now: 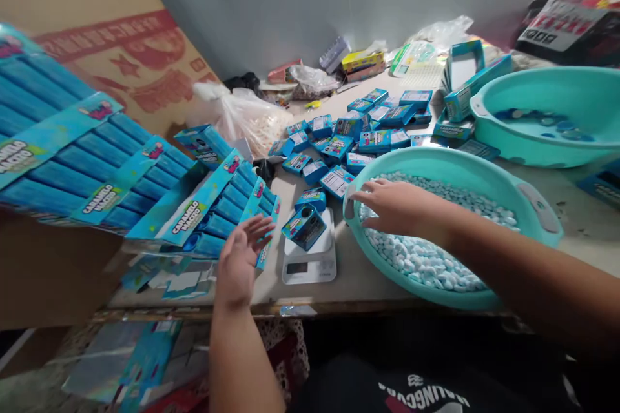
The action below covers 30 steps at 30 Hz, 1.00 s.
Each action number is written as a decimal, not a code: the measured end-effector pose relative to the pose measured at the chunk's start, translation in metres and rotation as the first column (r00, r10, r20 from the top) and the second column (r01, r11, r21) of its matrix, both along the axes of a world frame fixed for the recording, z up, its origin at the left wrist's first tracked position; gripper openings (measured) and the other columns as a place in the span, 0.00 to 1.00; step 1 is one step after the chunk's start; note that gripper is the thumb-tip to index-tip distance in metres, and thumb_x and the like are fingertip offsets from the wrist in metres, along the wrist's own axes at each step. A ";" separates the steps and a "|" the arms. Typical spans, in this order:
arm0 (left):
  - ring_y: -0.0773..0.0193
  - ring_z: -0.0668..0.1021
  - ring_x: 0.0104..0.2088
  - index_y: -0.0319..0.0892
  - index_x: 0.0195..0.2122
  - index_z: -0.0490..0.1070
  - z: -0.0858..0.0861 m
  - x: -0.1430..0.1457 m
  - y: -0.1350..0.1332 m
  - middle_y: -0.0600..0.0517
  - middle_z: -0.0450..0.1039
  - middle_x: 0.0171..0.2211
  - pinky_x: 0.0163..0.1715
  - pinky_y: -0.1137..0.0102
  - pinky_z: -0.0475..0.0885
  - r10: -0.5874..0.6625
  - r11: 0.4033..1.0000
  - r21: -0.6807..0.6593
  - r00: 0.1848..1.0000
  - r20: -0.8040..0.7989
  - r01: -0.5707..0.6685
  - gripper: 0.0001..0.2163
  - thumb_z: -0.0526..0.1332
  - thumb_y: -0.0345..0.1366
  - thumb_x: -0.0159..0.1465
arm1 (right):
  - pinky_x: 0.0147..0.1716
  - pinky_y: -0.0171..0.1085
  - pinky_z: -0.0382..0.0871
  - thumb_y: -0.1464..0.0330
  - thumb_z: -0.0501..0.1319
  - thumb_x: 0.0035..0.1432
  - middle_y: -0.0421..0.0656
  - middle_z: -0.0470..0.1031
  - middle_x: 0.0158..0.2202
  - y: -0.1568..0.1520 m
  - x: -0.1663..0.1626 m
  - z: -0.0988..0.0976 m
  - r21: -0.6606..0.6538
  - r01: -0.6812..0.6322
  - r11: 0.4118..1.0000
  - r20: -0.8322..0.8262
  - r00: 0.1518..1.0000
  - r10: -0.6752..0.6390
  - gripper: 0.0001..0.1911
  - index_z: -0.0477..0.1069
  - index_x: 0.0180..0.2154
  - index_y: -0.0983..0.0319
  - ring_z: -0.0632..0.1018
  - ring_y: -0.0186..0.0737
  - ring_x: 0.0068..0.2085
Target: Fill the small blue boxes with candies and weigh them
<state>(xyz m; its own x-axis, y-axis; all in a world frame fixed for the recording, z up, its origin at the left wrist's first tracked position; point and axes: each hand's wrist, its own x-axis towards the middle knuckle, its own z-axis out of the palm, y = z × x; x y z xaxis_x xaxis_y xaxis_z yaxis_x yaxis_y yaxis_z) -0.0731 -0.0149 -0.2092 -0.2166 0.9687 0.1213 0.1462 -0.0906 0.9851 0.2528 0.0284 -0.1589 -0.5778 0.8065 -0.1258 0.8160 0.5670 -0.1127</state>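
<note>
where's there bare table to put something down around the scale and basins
Bare table shows between the scale and the near candy basin, and right of that basin. The small blue boxes crowd the middle.

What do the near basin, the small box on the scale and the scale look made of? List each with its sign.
Near basin: likely moulded plastic, smooth teal, faint sheen on the rim.
Small box: printed cardboard, folded edges, open flap.
Scale: apparently white plastic, smooth top, small display.
</note>
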 end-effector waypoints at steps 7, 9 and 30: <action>0.54 0.80 0.51 0.41 0.50 0.75 -0.064 -0.015 -0.069 0.42 0.80 0.49 0.55 0.58 0.73 0.299 0.954 0.106 0.864 -0.405 -0.281 0.19 0.59 0.50 0.68 | 0.40 0.50 0.74 0.65 0.58 0.64 0.54 0.76 0.46 -0.008 -0.008 -0.006 -0.041 0.056 0.998 0.074 0.996 -0.053 0.19 0.68 0.53 0.68 0.80 0.58 0.46; 0.55 0.81 0.46 0.40 0.48 0.75 -0.081 -0.016 -0.079 0.43 0.81 0.45 0.52 0.59 0.74 0.389 0.921 0.218 0.741 -0.547 -0.323 0.15 0.60 0.45 0.69 | 0.39 0.49 0.73 0.64 0.58 0.63 0.52 0.74 0.45 -0.005 -0.005 -0.012 -0.060 0.032 0.998 0.090 0.996 -0.026 0.16 0.70 0.49 0.66 0.80 0.57 0.44; 0.59 0.75 0.24 0.43 0.32 0.72 -0.131 -0.023 -0.100 0.49 0.73 0.24 0.30 0.65 0.69 0.487 0.854 0.504 0.543 -0.684 -0.131 0.05 0.58 0.36 0.62 | 0.29 0.41 0.56 0.65 0.64 0.60 0.41 0.71 0.25 0.012 -0.007 -0.019 -0.298 0.190 0.935 0.210 0.969 -0.130 0.09 0.67 0.29 0.56 0.69 0.42 0.26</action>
<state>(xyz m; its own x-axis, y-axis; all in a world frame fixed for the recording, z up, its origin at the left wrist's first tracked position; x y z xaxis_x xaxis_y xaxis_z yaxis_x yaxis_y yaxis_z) -0.0962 -0.1150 -0.3398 -0.1438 0.6993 0.7002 0.9083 -0.1875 0.3738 0.2457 0.0406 -0.1777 -0.3872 0.7879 -0.4788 0.9161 0.3876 -0.1030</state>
